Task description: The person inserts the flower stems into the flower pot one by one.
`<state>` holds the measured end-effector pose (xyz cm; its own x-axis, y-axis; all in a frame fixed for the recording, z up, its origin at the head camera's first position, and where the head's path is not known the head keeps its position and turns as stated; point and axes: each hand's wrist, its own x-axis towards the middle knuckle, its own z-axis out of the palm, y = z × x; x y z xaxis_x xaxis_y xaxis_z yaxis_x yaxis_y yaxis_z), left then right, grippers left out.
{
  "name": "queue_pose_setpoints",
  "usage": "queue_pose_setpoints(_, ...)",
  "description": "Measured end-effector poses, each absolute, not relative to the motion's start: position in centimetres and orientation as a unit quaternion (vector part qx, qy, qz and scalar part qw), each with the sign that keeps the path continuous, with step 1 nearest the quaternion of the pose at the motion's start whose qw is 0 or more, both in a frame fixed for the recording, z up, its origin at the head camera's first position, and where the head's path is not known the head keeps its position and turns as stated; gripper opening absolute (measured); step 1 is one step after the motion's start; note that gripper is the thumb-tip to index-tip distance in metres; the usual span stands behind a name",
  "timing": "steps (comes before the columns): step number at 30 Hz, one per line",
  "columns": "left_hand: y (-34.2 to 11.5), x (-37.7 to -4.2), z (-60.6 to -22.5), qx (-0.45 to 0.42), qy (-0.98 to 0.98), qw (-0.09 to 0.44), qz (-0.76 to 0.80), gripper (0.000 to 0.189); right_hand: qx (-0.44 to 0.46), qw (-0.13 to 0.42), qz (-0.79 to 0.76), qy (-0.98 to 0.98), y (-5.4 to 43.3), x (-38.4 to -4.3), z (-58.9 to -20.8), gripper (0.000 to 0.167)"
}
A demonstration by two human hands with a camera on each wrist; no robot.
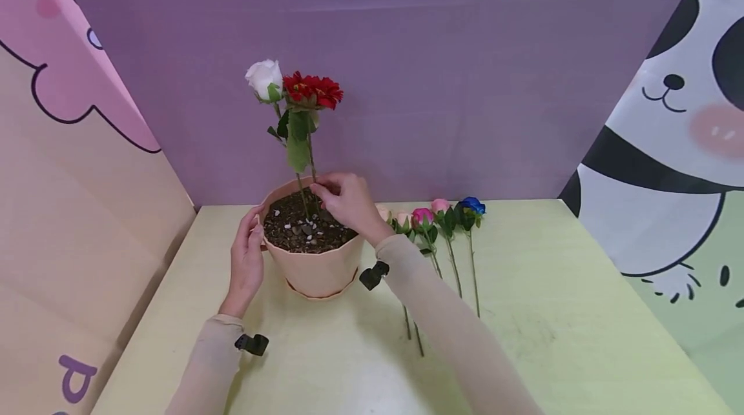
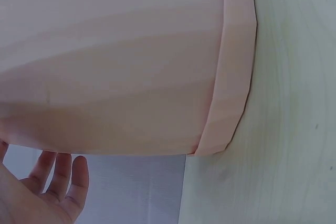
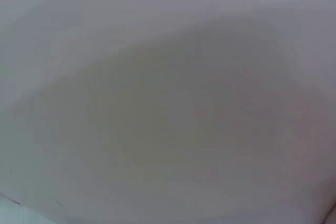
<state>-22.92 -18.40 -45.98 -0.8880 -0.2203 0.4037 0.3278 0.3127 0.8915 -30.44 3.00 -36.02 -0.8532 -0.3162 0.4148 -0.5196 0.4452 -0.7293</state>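
Note:
In the head view, a pink flowerpot filled with dark soil and pebbles stands on a matching saucer. My right hand pinches the stem of a red daisy-like flower low down, just over the soil. Beside it a white rose stands upright, its stem going into the soil. My left hand rests against the pot's left side near the rim. The left wrist view shows its loosely bent fingers along the pot wall. A blurred pale surface fills the right wrist view.
Right of the pot, several loose roses lie on the pale table, among them a magenta rose and a blue rose. My right forearm crosses over some of their stems. A purple backdrop rises behind the table.

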Motion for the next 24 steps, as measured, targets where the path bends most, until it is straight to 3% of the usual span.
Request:
queue_pose_setpoints(15,-18.41,-22.76,-46.07,-0.029,-0.772,0.225,-0.593,0.047,0.224,0.172,0.538,-0.794,3.25,-30.41,-36.51,0.023)
queue_pose_setpoints(24,-18.44,-23.04,-46.18,-0.036,-0.770,0.233,-0.593,0.047,0.242,0.175,0.491,-0.819,3.19,-30.36,-36.32,0.021)
